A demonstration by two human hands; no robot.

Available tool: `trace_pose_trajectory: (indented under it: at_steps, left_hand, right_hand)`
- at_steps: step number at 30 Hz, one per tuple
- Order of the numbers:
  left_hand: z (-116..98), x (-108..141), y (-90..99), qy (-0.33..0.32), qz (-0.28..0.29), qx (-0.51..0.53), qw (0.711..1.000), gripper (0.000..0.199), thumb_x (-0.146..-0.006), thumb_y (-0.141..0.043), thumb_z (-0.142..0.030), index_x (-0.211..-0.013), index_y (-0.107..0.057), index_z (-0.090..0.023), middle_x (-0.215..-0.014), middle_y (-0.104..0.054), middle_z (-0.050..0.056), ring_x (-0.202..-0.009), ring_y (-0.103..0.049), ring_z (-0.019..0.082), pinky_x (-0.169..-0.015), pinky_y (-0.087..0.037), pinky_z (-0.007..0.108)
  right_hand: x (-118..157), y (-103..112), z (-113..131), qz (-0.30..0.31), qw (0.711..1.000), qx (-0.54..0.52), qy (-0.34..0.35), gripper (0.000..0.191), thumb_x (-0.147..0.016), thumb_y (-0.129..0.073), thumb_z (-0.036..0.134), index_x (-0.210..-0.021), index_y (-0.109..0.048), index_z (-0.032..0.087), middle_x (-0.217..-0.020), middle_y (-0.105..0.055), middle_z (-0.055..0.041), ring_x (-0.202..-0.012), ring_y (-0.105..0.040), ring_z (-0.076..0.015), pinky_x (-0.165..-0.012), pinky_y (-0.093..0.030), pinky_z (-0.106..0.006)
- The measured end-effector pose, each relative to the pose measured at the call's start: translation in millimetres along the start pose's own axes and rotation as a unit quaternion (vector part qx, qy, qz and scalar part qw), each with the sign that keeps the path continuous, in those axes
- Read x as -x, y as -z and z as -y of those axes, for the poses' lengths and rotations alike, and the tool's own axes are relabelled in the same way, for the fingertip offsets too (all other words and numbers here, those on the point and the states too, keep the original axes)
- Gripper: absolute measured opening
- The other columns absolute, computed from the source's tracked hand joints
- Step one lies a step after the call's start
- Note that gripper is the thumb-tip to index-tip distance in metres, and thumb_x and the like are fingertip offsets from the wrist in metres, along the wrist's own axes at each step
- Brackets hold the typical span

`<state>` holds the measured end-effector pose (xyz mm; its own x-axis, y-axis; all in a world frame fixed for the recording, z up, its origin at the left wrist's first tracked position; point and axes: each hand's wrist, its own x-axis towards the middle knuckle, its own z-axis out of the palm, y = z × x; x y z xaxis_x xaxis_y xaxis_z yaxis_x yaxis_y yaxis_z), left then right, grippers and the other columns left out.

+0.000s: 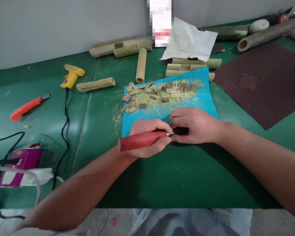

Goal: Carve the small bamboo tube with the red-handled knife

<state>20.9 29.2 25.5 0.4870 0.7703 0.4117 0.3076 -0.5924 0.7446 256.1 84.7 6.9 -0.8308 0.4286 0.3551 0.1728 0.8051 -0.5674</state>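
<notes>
My left hand (149, 126) is closed around a tool with a red wooden handle (142, 140). Its short metal neck points toward my right hand (195, 124), whose fingers are curled in beside the tip. Something dark shows between my right thumb and fingers; I cannot make out whether it is a held piece or shadow. Both hands are over the near edge of a blue sheet (212, 106). Beyond them, several bamboo chips (175, 93) lie on the sheet among pale green dust.
Several bamboo tubes (141, 65) lie behind the sheet, near a white paper (190, 41). A dark brown sheet (267, 85) is at right. On the left are a yellow glue gun (73, 76), an orange utility knife (28, 107) and a purple power strip (30, 160) with cables.
</notes>
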Motion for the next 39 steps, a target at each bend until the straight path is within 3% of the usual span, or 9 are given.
trace_pose_trajectory:
  at_steps: [10, 18, 21, 24, 31, 39]
  left_hand:
    - [-2.7, -0.9, 0.6, 0.023, 0.000, -0.024, 0.999, 0.014, -0.097, -0.065, -0.029, -0.094, -0.075, -0.021, -0.083, -0.081, 0.002, -0.062, -0.071, 0.012, -0.064, -0.059, 0.025]
    - [-0.8, -4.3, -0.7, -0.020, -0.006, -0.010, 1.000, 0.011, -0.097, -0.064, -0.025, -0.093, -0.073, -0.021, -0.079, -0.078, 0.000, -0.063, -0.070, 0.011, -0.062, -0.057, 0.022]
    - [-0.3, -6.8, -2.4, -0.053, -0.033, 0.001, 0.998, 0.005, -0.094, -0.067, -0.022, -0.091, -0.072, -0.022, -0.082, -0.079, 0.001, -0.073, -0.074, 0.013, -0.069, -0.062, 0.025]
    - [-0.4, -7.7, -4.4, -0.046, -0.051, 0.016, 0.998, 0.004, -0.090, -0.070, -0.018, -0.089, -0.072, -0.022, -0.088, -0.080, 0.002, -0.081, -0.077, 0.016, -0.077, -0.065, 0.030]
    - [-0.6, -5.2, -6.3, -0.015, -0.068, 0.046, 0.997, 0.009, -0.089, -0.067, -0.019, -0.081, -0.072, -0.023, -0.078, -0.077, 0.002, -0.069, -0.072, 0.014, -0.063, -0.059, 0.028]
    - [5.3, -2.0, -4.6, -0.021, -0.095, 0.055, 0.994, 0.017, -0.089, -0.064, -0.019, -0.073, -0.063, -0.022, -0.068, -0.070, -0.001, -0.062, -0.066, 0.012, -0.058, -0.053, 0.027]
  right_hand:
    - [-0.5, -0.4, -0.1, 0.003, 1.000, -0.005, -0.005, 0.024, -0.102, -0.066, 0.035, -0.085, -0.065, 0.019, -0.084, -0.062, -0.0041, -0.079, -0.057, -0.0174, -0.068, -0.037, -0.030]
    - [-0.4, -0.5, 0.0, 0.001, 1.000, -0.003, -0.003, 0.024, -0.102, -0.065, 0.035, -0.085, -0.066, 0.019, -0.084, -0.062, -0.0040, -0.079, -0.057, -0.0171, -0.068, -0.037, -0.029]
    - [-0.8, 0.5, 0.6, 0.002, 1.000, -0.003, -0.003, 0.024, -0.102, -0.065, 0.035, -0.085, -0.067, 0.018, -0.085, -0.061, -0.0040, -0.078, -0.056, -0.0170, -0.068, -0.038, -0.029]
    - [-0.9, 0.7, 0.4, 0.005, 1.000, -0.004, -0.009, 0.024, -0.102, -0.067, 0.036, -0.086, -0.068, 0.018, -0.086, -0.062, -0.0040, -0.079, -0.056, -0.0171, -0.069, -0.039, -0.029]
    - [-0.5, 0.1, -0.9, 0.005, 1.000, -0.005, -0.006, 0.023, -0.099, -0.070, 0.036, -0.086, -0.069, 0.018, -0.085, -0.060, -0.0040, -0.079, -0.056, -0.0176, -0.069, -0.038, -0.029]
    - [-0.5, 0.4, 0.6, 0.012, 1.000, -0.011, -0.017, 0.020, -0.098, -0.073, 0.035, -0.088, -0.070, 0.018, -0.088, -0.063, -0.0047, -0.082, -0.058, -0.0182, -0.071, -0.040, -0.029]
